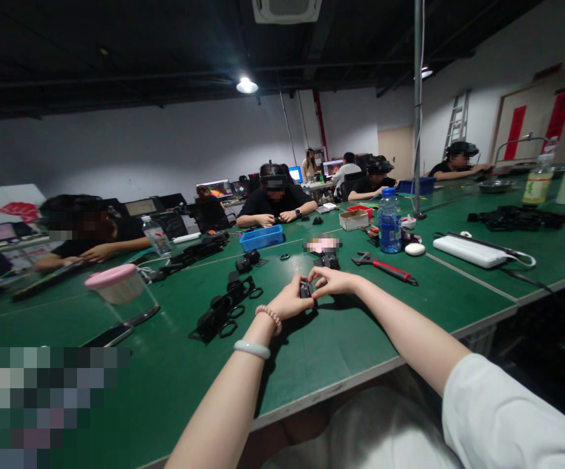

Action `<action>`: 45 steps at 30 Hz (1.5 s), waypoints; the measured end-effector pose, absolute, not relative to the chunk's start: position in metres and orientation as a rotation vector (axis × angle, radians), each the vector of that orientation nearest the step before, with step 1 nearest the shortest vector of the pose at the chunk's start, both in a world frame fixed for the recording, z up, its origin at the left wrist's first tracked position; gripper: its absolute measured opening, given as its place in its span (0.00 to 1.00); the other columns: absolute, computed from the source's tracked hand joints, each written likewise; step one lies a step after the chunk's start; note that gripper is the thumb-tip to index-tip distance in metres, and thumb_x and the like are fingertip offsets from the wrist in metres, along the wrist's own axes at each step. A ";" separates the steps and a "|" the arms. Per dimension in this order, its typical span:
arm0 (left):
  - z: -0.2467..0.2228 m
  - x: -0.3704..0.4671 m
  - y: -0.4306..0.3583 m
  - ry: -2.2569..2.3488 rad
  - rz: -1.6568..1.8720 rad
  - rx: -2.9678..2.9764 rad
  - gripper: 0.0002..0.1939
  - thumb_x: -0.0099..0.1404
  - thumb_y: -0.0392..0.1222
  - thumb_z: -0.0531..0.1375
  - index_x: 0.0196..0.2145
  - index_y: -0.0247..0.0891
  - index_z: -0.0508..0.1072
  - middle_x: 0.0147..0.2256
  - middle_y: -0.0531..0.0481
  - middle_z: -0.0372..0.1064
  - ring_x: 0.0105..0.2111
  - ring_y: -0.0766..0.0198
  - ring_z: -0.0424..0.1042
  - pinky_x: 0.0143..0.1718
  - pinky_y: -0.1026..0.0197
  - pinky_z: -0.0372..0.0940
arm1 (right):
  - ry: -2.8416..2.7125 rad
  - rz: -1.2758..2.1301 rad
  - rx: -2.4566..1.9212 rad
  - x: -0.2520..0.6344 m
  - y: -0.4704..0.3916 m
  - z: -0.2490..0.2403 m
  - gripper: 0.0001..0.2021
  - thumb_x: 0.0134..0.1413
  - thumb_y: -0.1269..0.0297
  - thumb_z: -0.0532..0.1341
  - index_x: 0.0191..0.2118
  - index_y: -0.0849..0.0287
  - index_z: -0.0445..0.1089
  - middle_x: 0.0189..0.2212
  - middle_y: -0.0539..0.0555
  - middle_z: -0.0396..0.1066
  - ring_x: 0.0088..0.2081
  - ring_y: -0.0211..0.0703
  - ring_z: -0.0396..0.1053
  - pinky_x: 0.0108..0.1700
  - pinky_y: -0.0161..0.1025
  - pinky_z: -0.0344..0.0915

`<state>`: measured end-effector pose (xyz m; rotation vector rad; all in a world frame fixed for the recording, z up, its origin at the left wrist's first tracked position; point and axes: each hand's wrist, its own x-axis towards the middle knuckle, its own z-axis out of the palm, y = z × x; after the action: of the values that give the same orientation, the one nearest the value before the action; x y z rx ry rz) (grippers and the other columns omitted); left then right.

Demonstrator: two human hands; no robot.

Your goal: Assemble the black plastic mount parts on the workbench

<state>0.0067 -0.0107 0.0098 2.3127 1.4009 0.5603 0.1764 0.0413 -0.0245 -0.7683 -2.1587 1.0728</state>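
Note:
My left hand (289, 298) is closed on a small black part (306, 288) just above the green table, its fingers around the near left side. My right hand (332, 281) pinches the same part from the right with thumb and fingertips. The part's exact kind is too small to make out. More black parts (329, 260) lie just beyond my hands. To the left rests a cluster of black pieces with hexagonal rings (221, 309), and beyond it sit small black round parts (247, 260).
An adjustable wrench (385, 268) with red-black handles lies right of my hands. Around stand a blue bottle (390, 225), a blue tray (261, 238), a pink-lidded cup (116, 284) and a white power bank (468, 251). A pole (418, 117) rises from the green table (355, 339). Several people sit across.

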 end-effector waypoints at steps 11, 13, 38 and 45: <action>0.008 0.005 -0.008 1.359 0.573 2.315 0.27 0.43 0.44 0.56 0.42 0.34 0.58 0.32 0.50 0.63 0.30 0.63 0.63 0.30 0.62 0.59 | -2.124 1.064 -0.775 0.174 0.037 -0.021 0.15 0.38 0.64 0.61 0.35 0.62 0.62 0.31 0.51 0.63 0.31 0.35 0.63 0.32 0.33 0.60; 0.007 0.004 -0.007 1.351 0.570 2.322 0.27 0.43 0.44 0.56 0.42 0.35 0.58 0.32 0.50 0.63 0.30 0.62 0.63 0.30 0.62 0.59 | -2.133 1.058 -0.780 0.174 0.036 -0.020 0.14 0.39 0.63 0.60 0.35 0.62 0.62 0.30 0.51 0.63 0.29 0.34 0.62 0.31 0.32 0.59; 0.007 0.004 -0.006 1.370 0.541 2.316 0.28 0.44 0.44 0.56 0.43 0.36 0.56 0.31 0.50 0.62 0.29 0.62 0.63 0.29 0.62 0.59 | -2.069 1.157 -0.841 0.174 0.034 -0.017 0.15 0.40 0.59 0.59 0.35 0.65 0.64 0.25 0.51 0.63 0.26 0.34 0.60 0.28 0.32 0.58; 0.008 0.005 -0.008 1.382 0.542 2.310 0.28 0.44 0.44 0.56 0.44 0.35 0.56 0.31 0.51 0.62 0.29 0.63 0.63 0.27 0.63 0.58 | -2.072 1.169 -0.747 0.176 0.035 -0.018 0.22 0.30 0.65 0.65 0.37 0.61 0.60 0.38 0.53 0.60 0.35 0.36 0.62 0.36 0.34 0.60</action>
<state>0.0051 -0.0079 0.0076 2.3098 1.3819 0.5418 0.1759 0.0348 -0.0177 -0.7470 -2.0723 1.1693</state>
